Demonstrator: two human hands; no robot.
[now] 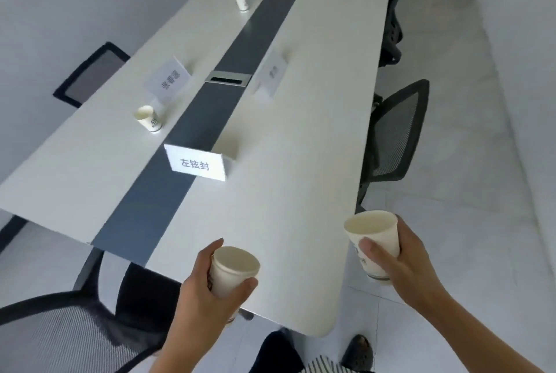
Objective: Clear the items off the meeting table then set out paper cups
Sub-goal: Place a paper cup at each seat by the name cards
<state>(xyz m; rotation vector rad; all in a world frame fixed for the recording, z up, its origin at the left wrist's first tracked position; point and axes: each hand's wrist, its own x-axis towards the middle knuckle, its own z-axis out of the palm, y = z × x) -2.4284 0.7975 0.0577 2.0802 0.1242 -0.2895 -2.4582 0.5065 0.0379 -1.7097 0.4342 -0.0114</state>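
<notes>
1. Two paper cups are in hand: the left hand (207, 285) wraps its fingers (246, 285) closed around one cup (233, 272) above the near end of the counter (285, 192); the right hand (400, 258) grips a second cup (373, 243) just off the counter's right edge.
2. Each cup is white, upright and looks empty, with a printed band low on the side.
3. Placement advice: lower each cup flat beside a name card (197, 163), as with the cup already set out (149, 118) farther along on the left, and let go only once the base sits level.
4. Light cups tip easily; avoid squeezing the walls.
</notes>
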